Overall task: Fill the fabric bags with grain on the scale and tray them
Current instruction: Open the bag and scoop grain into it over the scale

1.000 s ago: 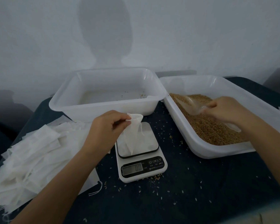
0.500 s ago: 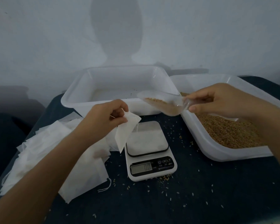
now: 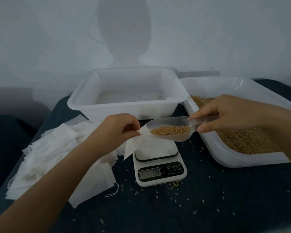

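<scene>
Your left hand (image 3: pixel 115 130) pinches the mouth of a fabric bag (image 3: pixel 138 145) over the scale (image 3: pixel 158 158), while your right hand (image 3: pixel 225 115) grips a clear scoop (image 3: pixel 171 128) of grain (image 3: pixel 170 130), its lip at the bag's opening. Nothing looks poured yet. The white tray (image 3: pixel 126 105) behind holds only stray kernels, so by the look of it no filled bag is trayed, and a heap of empty bags (image 3: pixel 57 157) waits at left. The grain tub (image 3: pixel 233 157) crowds the scale's right side; open desk (image 3: pixel 208 207) lies in front.
</scene>
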The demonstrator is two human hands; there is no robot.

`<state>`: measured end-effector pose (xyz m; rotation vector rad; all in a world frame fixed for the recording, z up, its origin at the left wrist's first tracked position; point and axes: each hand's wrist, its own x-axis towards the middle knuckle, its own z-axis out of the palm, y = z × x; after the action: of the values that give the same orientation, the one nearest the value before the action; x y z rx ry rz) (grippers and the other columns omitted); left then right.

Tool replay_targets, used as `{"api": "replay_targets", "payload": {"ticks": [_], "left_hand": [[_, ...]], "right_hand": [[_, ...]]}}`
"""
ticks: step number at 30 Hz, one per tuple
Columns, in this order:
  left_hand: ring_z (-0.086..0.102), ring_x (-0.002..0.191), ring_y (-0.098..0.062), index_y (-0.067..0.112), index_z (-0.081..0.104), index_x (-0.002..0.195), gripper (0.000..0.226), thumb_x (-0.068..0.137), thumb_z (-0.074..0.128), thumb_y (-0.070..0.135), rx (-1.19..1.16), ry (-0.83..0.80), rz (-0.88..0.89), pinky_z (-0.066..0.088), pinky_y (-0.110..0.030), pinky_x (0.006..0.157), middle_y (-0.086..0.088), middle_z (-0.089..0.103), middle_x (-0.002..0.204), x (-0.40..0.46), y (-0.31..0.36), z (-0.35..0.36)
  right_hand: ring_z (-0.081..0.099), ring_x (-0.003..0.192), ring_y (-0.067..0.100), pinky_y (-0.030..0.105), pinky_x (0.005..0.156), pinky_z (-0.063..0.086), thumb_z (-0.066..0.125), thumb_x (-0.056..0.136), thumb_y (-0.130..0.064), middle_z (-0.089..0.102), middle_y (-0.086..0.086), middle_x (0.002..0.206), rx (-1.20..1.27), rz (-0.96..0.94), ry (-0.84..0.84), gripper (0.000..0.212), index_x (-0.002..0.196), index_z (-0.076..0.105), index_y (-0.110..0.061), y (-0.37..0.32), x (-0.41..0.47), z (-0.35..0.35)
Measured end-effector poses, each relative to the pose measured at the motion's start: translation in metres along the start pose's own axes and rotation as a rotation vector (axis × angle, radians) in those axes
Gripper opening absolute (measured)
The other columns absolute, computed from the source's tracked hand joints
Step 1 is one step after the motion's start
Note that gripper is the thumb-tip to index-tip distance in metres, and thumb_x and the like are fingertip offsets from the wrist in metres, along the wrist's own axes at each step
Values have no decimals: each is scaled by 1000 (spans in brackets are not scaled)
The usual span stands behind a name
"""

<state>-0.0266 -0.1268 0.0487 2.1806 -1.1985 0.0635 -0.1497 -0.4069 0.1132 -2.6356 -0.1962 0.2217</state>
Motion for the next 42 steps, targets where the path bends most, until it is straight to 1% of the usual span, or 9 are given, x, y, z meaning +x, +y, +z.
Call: {"api": "replay_targets", "payload": {"ticks": [7,11,17,22,26,29,34,38,42], "left_hand": [[58,78,2,29,61,73,19,78,72,15,-22,-11,-37,47,-13,74,16,62,75,-1,4,6],[59,78,10,35,56,71,28,78,72,14,-58,-6,-76,43,-4,71,20,62,73,-4,4,9],[62,75,-1,23,61,76,16,79,71,11,-106,-14,-47,51,-19,74,9,67,77,-6,5,11],[62,76,-7,22,63,78,11,80,69,13,-80,-43,0,51,-28,73,8,67,79,-5,5,9],[61,84,2,28,62,85,19,79,71,13,-93,-63,-3,49,-15,79,19,64,83,-5,5,9],[59,86,10,20,71,94,15,79,71,15,-68,-50,-10,45,-5,79,28,59,82,-4,8,10],[58,83,11,17,72,89,9,80,71,16,-83,-5,-33,42,-2,74,27,59,80,-4,11,15],[60,82,6,17,71,85,6,79,72,17,-103,71,-60,45,-6,73,20,63,77,-5,13,21],[60,79,10,18,72,84,6,78,73,15,-157,115,-84,44,-2,73,24,62,74,-6,14,28]], "right_hand": [[62,88,-13,0,77,40,73,81,-33,66,-35,94,-47,11,-8,30,107,67,-47,-1,-7,-5],[63,86,-11,3,77,42,72,82,-30,68,-32,93,-45,24,-48,30,107,68,-45,-2,-13,-6],[64,90,-8,24,86,48,71,82,-35,69,-29,97,-41,71,-87,28,109,69,-43,-4,-12,-4],[63,88,-10,18,78,44,72,81,-34,68,-30,94,-40,79,-56,26,106,71,-42,-6,-10,-5],[60,87,-15,10,75,42,71,81,-36,65,-36,93,-88,98,-39,27,107,70,-41,-8,-10,-8],[59,87,-16,10,79,45,71,80,-38,64,-37,93,-118,116,-42,27,107,69,-42,-13,-9,-10],[57,84,-16,12,70,44,71,81,-40,62,-39,87,-179,110,-57,24,105,68,-45,-22,-6,-13],[58,87,-11,16,80,50,71,80,-43,67,-29,91,-233,109,-58,26,105,67,-44,-28,-4,-16],[58,88,-12,18,83,50,70,78,-45,67,-29,94,-281,103,-68,28,106,67,-42,-33,-1,-19]]}}
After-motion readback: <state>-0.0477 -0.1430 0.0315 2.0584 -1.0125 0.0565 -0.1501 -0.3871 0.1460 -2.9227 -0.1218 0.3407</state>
